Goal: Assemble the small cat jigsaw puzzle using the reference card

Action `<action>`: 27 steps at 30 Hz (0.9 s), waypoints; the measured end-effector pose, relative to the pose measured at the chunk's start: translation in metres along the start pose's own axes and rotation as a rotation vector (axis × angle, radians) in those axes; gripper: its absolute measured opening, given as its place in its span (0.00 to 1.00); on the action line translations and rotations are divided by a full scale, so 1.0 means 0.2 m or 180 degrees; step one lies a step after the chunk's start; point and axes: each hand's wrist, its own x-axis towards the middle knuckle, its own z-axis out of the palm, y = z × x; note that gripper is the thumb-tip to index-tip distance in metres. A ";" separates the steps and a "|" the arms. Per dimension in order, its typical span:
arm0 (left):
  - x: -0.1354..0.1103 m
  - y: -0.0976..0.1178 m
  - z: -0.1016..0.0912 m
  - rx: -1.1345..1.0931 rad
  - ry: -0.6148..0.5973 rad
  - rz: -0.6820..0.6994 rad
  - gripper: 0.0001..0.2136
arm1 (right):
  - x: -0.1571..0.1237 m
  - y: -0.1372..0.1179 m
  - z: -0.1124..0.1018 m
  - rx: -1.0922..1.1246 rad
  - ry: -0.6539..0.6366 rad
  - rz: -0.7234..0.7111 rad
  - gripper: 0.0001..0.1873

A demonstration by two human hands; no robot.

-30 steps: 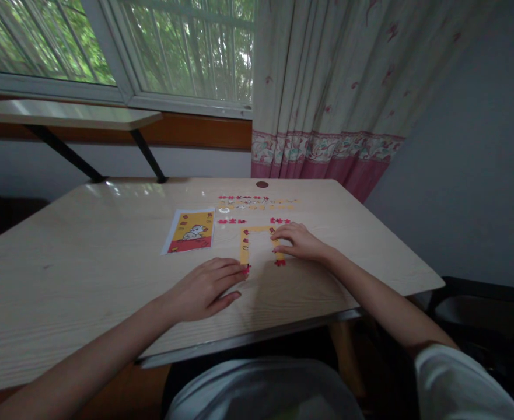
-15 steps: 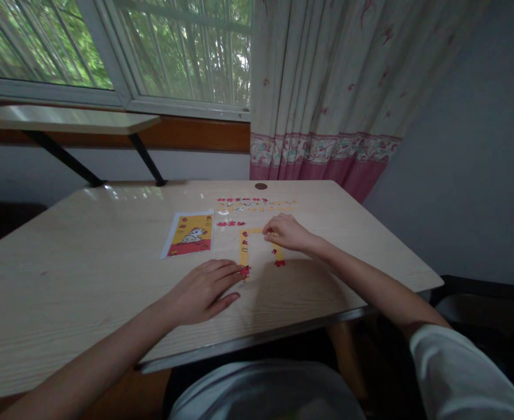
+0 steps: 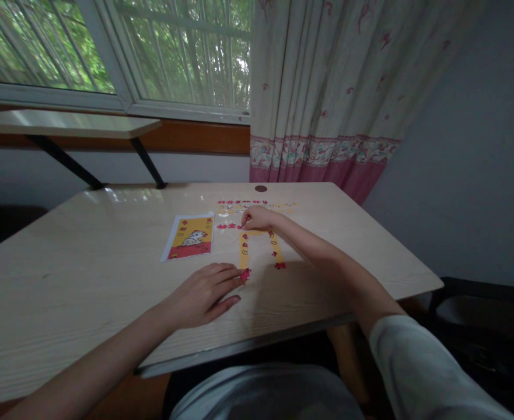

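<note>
My left hand [image 3: 206,293] lies flat with its fingers stretched out, the fingertips on a red puzzle piece [image 3: 245,275] at the lower left end of a part-built border. This border has a yellow left strip [image 3: 244,252] and a yellow right strip [image 3: 277,249] that ends in a red piece [image 3: 280,265]. My right hand [image 3: 259,217] reaches over the top strip, its fingers pinched at the right end of a short row of red puzzle pieces [image 3: 227,226]. The fingers partly cover the piece there. Behind the hand, rows of loose pieces [image 3: 283,206] are partly hidden.
A picture sheet [image 3: 192,238] showing a white animal on yellow and red lies left of the border. A dark round disc [image 3: 261,188] is at the back of the wooden table [image 3: 86,280]. A raised shelf [image 3: 68,122] stands at the back left, beside the window and curtain [image 3: 322,87].
My right hand has moved left and back from the border's top right corner to the short red row. My left hand has stayed on the lower left piece.
</note>
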 end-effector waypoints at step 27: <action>0.25 -0.04 -0.12 -0.0248 0.0813 -0.0270 0.11 | -0.73 -0.10 0.15 0.2770 0.1141 0.0047 0.15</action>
